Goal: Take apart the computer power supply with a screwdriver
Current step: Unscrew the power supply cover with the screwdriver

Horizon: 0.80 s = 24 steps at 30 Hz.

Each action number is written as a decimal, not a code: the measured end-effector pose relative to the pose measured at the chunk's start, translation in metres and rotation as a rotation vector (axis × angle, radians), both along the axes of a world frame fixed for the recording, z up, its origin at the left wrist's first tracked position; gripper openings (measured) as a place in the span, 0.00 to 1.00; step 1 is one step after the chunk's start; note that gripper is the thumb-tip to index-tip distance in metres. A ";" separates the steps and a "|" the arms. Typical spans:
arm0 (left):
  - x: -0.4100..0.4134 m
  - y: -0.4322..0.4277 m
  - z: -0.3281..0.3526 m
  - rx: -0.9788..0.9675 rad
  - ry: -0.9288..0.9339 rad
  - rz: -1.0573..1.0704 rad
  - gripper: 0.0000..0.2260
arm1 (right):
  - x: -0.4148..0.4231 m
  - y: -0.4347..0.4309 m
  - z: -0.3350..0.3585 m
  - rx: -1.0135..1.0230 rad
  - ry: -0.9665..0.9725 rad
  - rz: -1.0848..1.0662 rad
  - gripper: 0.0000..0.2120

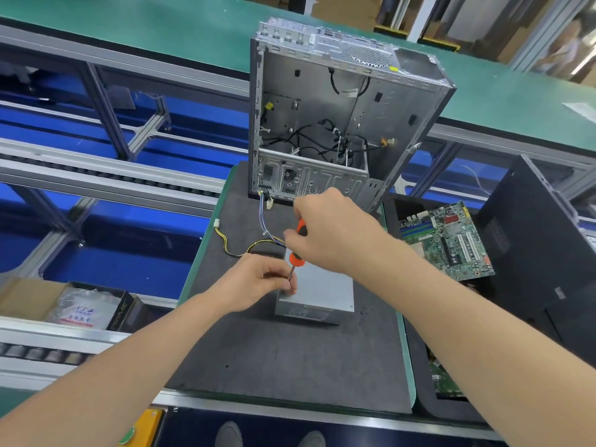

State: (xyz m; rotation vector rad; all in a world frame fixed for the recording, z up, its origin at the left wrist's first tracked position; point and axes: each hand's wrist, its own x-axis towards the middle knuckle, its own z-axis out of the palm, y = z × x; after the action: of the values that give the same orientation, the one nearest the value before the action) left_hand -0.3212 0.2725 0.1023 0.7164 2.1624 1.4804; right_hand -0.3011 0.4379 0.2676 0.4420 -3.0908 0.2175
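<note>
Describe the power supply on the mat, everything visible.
The power supply is a plain grey metal box lying flat on the dark mat, cover on. Yellow, black and blue cables leave its far end. A screwdriver stands on its near left top corner, handle gripped by the right hand, shaft pinched by the left hand.

The tip of the screwdriver (pixel 296 259) is hidden behind the left grip (pixel 259 280). Most of its handle is hidden inside the right grip (pixel 332 233). The label (pixel 304 312) on the power supply (pixel 325 285) is too blurry to read. At 3 o'clock, the black computer case (pixel 532 253) is cut off. At 6 o'clock, two shoes (pixel 229 435) are cut off.
</note>
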 end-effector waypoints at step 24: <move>0.017 0.004 -0.011 0.033 -0.003 0.183 0.12 | 0.007 -0.024 -0.016 0.141 0.231 -0.147 0.20</move>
State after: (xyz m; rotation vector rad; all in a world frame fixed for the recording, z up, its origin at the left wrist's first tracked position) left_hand -0.3040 0.2768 0.0913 0.5377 2.2570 1.6097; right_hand -0.2936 0.4136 0.2517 0.2224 -2.9026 -0.0503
